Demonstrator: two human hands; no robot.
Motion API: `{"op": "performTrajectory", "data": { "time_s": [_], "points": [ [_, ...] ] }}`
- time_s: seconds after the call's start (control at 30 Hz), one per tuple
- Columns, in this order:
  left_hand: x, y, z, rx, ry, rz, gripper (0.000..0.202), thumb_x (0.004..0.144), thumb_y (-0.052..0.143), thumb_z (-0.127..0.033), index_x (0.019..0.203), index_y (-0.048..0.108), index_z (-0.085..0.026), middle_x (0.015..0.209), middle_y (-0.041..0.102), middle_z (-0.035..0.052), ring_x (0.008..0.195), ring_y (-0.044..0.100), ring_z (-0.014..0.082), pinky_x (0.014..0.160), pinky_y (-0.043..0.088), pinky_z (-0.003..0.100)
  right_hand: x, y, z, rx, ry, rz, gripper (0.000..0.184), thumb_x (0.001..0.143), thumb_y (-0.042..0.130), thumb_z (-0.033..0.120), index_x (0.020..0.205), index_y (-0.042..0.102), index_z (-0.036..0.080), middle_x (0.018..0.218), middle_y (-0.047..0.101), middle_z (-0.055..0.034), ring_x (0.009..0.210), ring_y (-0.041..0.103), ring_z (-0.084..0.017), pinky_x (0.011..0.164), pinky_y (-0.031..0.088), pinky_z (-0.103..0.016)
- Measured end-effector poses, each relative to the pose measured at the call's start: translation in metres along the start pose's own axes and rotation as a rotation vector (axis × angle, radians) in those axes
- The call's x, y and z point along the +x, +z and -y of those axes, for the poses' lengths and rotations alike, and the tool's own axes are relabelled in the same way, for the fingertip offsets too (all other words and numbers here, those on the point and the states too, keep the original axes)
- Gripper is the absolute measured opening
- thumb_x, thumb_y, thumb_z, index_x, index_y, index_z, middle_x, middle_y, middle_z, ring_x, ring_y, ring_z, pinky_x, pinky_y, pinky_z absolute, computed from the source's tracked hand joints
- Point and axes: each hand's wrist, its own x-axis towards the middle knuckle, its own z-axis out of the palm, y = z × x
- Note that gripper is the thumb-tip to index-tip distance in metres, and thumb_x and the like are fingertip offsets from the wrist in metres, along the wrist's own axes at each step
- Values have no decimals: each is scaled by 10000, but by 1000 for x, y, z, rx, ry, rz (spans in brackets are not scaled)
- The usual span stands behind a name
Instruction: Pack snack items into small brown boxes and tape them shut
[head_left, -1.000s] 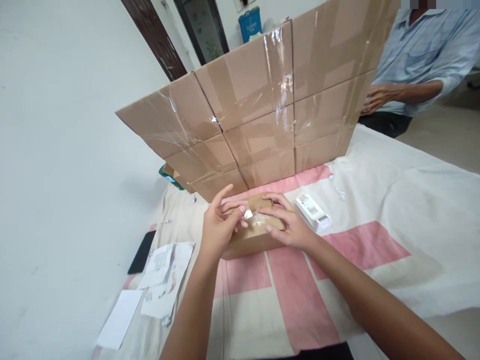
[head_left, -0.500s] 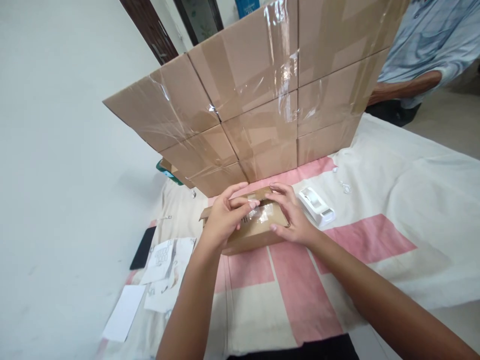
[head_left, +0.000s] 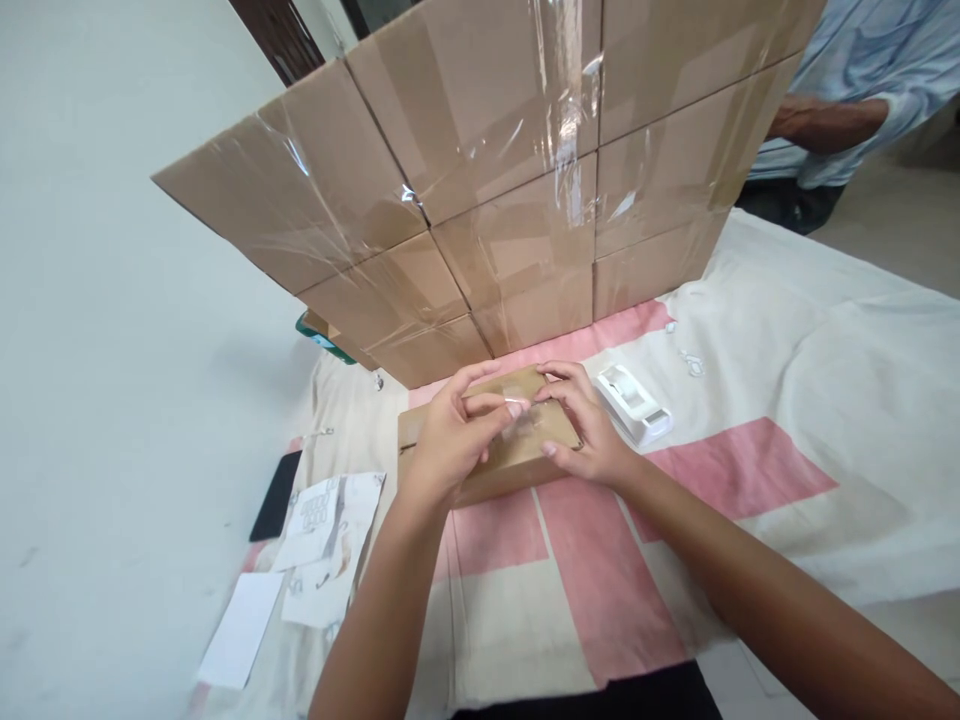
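Note:
A small brown cardboard box [head_left: 499, 480] lies on the cloth in front of me, its top flaps lying almost flat. My left hand [head_left: 455, 430] is over the left part of the box, thumb and forefinger pinched on a piece of clear tape [head_left: 516, 418] above the middle seam. Around the right end of the box is my right hand [head_left: 585, 425], fingers on the far flap and thumb on the near one. Just right of that hand stands a white tape dispenser [head_left: 634, 404]. My left fingers partly hide the tape.
Tall taped cardboard panels [head_left: 517, 240] stand behind the box. Left on the cloth [head_left: 787, 370] are a black phone [head_left: 275, 497], printed papers [head_left: 330, 550] and a white card [head_left: 241, 630]. Bits of crumpled tape [head_left: 691, 363] lie at right. A person [head_left: 847, 120] stands beyond the table's right side.
The top flaps have come down flatter, and the dark gap at the seam has narrowed. The raised flap at the box's left end now lies lower. Both hands stay nearly in place.

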Motion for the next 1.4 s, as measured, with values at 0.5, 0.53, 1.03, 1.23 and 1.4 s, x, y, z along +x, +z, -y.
{"op": "performTrajectory", "data": {
  "time_s": [0.5,0.53,1.03,1.23,1.4],
  "points": [
    [8,6,5,21,9,9,620,745,864,-425,1272,635,-192,926,777,69,502,520,67,394,325,148,4,-3,3,-67,-44,26,293,887,650,463,1073,589,245,1365,537,-151,1309,537,-357,1047,485,-563],
    [8,5,4,20,15,9,606,744,865,-422,1261,644,-196,920,777,67,492,507,60,395,324,146,3,-3,3,-74,-46,20,313,892,645,476,1096,594,244,1369,535,-153,1313,535,-356,1056,480,-566],
    [2,11,4,40,5,-21,639,724,882,-394,1290,653,-203,953,789,81,424,458,39,373,321,162,2,1,2,-43,-41,-8,410,915,587,563,1171,617,245,1395,531,-151,1337,526,-365,1098,458,-585],
    [0,13,7,56,20,-74,667,713,885,-364,1329,668,-234,945,785,74,462,522,78,365,334,174,1,0,1,-53,-36,3,430,908,604,573,1194,630,253,1402,530,-146,1338,524,-373,1102,453,-594],
    [0,17,4,114,10,-101,660,736,855,-336,1359,662,-232,952,784,75,422,433,53,372,348,192,1,1,1,-70,-46,-8,422,911,603,569,1193,619,256,1389,535,-148,1343,527,-363,1084,476,-581]
  ]
}}
